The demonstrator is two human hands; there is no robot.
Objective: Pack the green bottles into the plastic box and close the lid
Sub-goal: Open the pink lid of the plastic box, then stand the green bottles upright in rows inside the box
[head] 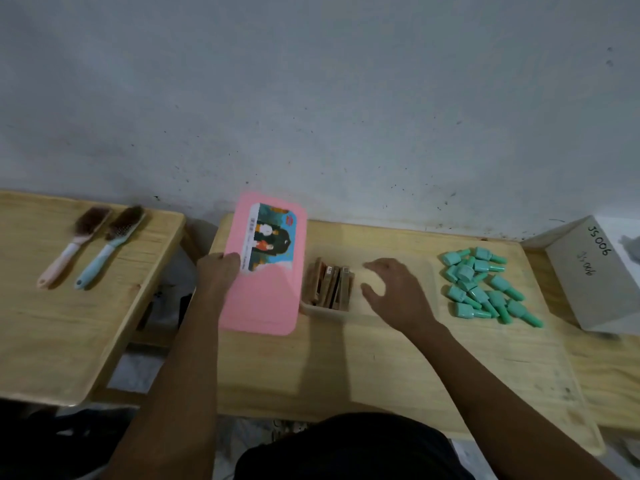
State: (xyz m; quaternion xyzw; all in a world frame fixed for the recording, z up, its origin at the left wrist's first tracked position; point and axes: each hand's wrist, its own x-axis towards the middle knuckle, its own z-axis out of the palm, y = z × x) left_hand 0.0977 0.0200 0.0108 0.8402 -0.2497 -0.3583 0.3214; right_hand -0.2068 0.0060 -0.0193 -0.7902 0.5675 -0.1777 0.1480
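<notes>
Forearms reach in from the near edge: lid off, no bottles in the box yet.
Left grip (221,271) is clamped on the pink lid (266,303) at its left edge and holds it over the left end of the box (325,314), probably to keep the opening free. Right grip (394,292), fingers spread and holding nothing, is over the box's right half, perhaps to steady it. Brown sticks (329,285) fill the box's left part. Green bottles (485,289) lie heaped on the tabletop (346,368), right of the box.

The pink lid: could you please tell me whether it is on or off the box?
Off: the left hand holds the pink lid beside the uncovered box.
</notes>
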